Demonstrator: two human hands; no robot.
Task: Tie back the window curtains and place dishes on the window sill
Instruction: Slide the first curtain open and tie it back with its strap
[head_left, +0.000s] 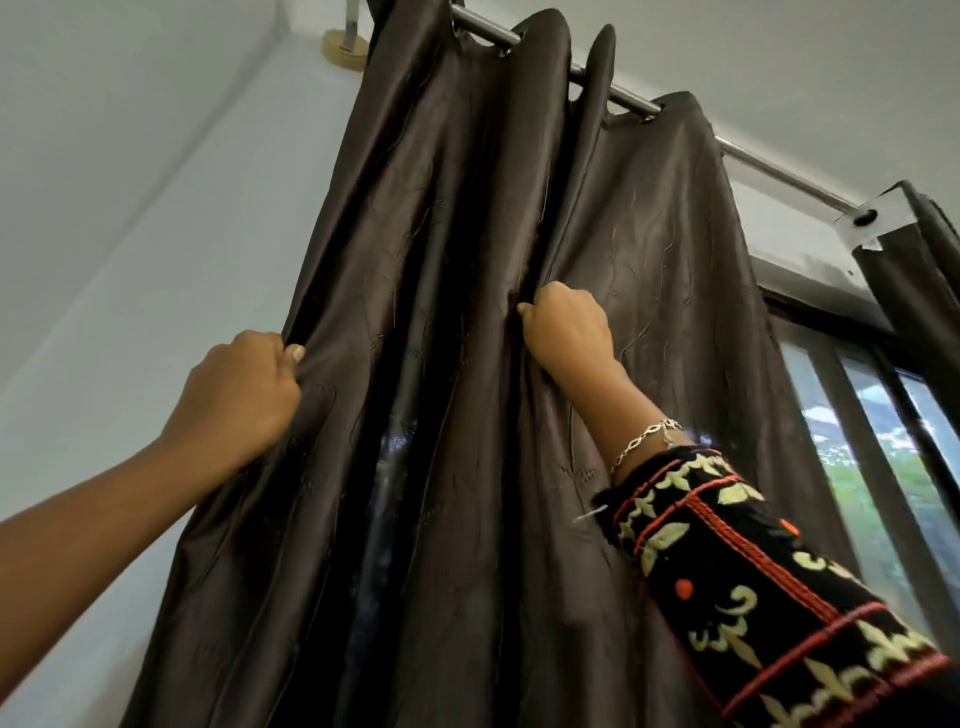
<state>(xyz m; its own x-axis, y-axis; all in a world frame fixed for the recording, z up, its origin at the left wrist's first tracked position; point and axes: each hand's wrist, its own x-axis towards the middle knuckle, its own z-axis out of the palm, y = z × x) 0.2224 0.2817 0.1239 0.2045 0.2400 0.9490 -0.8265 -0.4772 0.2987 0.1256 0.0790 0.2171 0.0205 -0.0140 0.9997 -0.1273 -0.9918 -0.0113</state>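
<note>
- The dark brown curtain (457, 291) hangs in deep folds from a metal rod (618, 93) at the window's left side, next to the pale wall (130, 234)
- The left hand (239, 400) grips the curtain's left edge, fingers curled round a fold
- The right hand (569, 327), a bracelet (644, 441) at its wrist, is closed on a middle fold
- Window glass (872, 467) shows at right

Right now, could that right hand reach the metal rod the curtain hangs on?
Probably not easily. Nothing blocks the way, but the right hand grips a fold of the curtain and the rod sits well above it, with that arm raised high.
</note>
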